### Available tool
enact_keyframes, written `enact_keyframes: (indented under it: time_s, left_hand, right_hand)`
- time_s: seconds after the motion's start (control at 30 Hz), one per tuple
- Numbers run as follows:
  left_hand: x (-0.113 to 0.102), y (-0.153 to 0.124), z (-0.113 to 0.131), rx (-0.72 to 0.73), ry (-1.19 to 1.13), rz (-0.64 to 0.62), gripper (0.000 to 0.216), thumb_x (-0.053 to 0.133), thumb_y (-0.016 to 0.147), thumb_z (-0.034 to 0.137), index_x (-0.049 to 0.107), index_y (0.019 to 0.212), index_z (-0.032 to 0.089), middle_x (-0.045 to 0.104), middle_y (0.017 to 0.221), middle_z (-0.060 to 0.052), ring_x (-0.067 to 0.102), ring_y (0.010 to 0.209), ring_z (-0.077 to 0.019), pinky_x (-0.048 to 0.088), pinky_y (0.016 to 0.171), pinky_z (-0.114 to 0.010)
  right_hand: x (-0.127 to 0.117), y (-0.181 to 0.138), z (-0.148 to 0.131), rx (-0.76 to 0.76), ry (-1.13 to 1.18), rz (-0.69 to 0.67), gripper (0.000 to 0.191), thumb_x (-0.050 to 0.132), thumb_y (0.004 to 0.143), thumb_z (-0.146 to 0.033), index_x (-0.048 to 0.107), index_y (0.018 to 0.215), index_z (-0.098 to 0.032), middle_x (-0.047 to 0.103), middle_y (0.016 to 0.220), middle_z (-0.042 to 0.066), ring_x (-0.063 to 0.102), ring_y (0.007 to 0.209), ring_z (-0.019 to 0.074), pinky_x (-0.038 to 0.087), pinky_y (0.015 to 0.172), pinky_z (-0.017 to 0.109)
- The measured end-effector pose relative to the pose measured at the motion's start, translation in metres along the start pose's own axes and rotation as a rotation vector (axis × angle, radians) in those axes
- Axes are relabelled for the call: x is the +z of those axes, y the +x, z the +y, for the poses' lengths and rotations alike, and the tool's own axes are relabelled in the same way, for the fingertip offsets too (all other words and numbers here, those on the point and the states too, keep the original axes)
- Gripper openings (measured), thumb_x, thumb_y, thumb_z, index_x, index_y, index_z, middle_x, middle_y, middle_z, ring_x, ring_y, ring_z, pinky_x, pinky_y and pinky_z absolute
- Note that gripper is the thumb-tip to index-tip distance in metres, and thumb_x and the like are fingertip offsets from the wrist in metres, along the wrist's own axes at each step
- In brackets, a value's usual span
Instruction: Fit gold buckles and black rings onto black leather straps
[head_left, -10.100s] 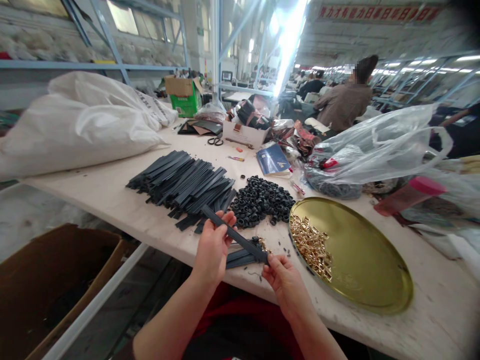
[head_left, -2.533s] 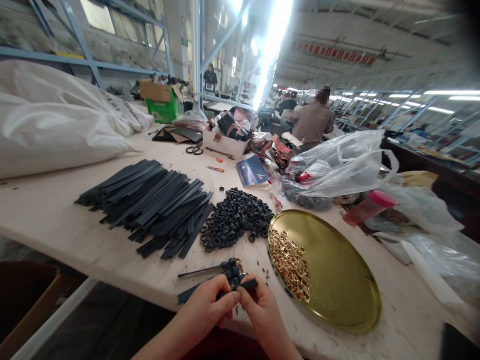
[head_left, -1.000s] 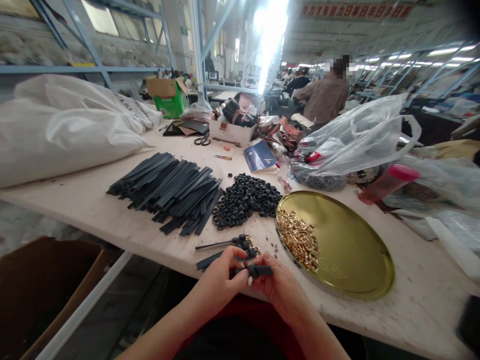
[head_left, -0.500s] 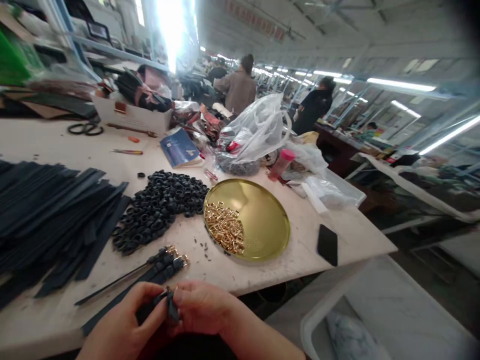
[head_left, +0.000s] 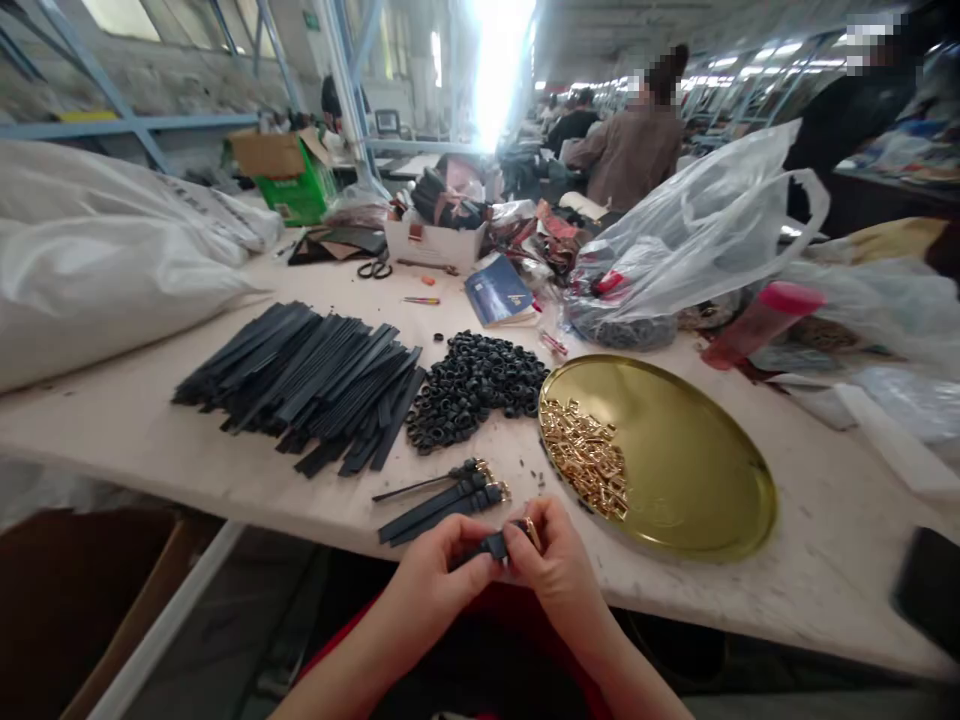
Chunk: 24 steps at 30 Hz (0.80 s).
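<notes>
Pale worktable [head_left: 150, 440] across the whole view. Big white sack [head_left: 90, 280] lying at far left on it. Clear plastic bag [head_left: 697, 230] slumped at back right, dark small parts inside. Round gold tray [head_left: 690, 460] at right near the front edge. Pile of flat black straps [head_left: 300, 380] left of centre, fanned out. Heap of black loops [head_left: 472, 385] between strap pile and tray, just beside both. Loose gold buckles [head_left: 585, 465] bunched at the tray's left side. Three or so strapped-up pieces [head_left: 442, 495] with loops and gold ends lying near the front edge. Left hand [head_left: 439, 580] and right hand [head_left: 559, 565] together just off the table edge, fingertips touching. Both pinched on one black strap [head_left: 487, 547], left on the strap body, right at the end with a gold buckle [head_left: 529, 530].
</notes>
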<state>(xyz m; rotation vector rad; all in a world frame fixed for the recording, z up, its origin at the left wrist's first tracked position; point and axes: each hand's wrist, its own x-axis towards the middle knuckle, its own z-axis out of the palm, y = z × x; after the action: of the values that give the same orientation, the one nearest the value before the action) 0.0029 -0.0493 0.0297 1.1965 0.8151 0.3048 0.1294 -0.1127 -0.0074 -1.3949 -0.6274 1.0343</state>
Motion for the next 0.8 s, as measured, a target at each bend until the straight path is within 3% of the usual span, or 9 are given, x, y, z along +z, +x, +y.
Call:
enact_keyframes:
  time_s: [0.1,0.23,0.43,0.6,0.7,0.8]
  left_hand:
    - [0.002,-0.009,0.005,-0.058,-0.038,0.013,0.030,0.067,0.067,0.036,0.059,0.083,0.013,0.066,0.078,-0.003,0.057,0.072,-0.0130,0.041,0.066,-0.023]
    - [0.002,-0.016,0.005,-0.093,-0.045,-0.024,0.035,0.066,0.066,0.040,0.059,0.085,0.012,0.062,0.070,-0.001,0.049,0.057,-0.0083,0.032,0.051,-0.019]
    - [-0.001,-0.024,-0.001,-0.033,-0.011,-0.121,0.033,0.064,0.069,0.039,0.060,0.087,0.011,0.063,0.076,-0.004,0.049,0.062,-0.0101,0.033,0.055,-0.021]
    - [0.001,-0.029,0.002,-0.026,-0.044,-0.113,0.030,0.063,0.071,0.036,0.059,0.086,0.010,0.061,0.073,-0.003,0.047,0.062,-0.0092,0.030,0.052,-0.019]
    - [0.000,-0.028,0.000,-0.059,-0.012,-0.117,0.032,0.061,0.071,0.035,0.059,0.089,0.009,0.060,0.073,-0.003,0.046,0.060,-0.0084,0.031,0.052,-0.019]
    - [-0.002,-0.026,-0.004,-0.072,0.087,-0.087,0.030,0.060,0.070,0.033,0.060,0.089,0.010,0.058,0.070,-0.001,0.043,0.055,-0.0073,0.032,0.050,-0.019]
  right_hand:
    - [-0.005,-0.003,-0.001,0.008,-0.075,-0.120,0.027,0.059,0.073,-0.039,0.045,0.089,-0.021,0.048,0.056,-0.009,0.042,0.045,0.0072,0.033,0.043,0.019]
    - [-0.011,-0.010,-0.005,0.156,0.036,-0.372,0.024,0.051,0.080,-0.042,0.045,0.079,-0.019,0.054,0.054,-0.005,0.042,0.042,0.0063,0.032,0.042,0.018]
    - [-0.012,-0.021,-0.009,0.315,0.268,-0.443,0.027,0.064,0.072,-0.035,0.043,0.079,-0.020,0.059,0.056,-0.005,0.043,0.041,0.0054,0.032,0.042,0.016]
    - [-0.013,-0.024,-0.013,0.378,0.271,-0.489,0.026,0.062,0.072,-0.034,0.041,0.080,-0.020,0.060,0.059,-0.003,0.042,0.041,0.0052,0.032,0.041,0.017]
    - [-0.014,-0.026,-0.014,0.275,0.021,-0.467,0.017,0.053,0.078,-0.033,0.043,0.081,-0.021,0.055,0.057,-0.005,0.042,0.042,0.0066,0.032,0.043,0.019]
    - [-0.015,-0.029,-0.018,-0.044,-0.455,-0.381,0.002,0.050,0.077,-0.022,0.050,0.077,-0.020,0.052,0.060,-0.004,0.045,0.054,0.0104,0.034,0.052,0.023]
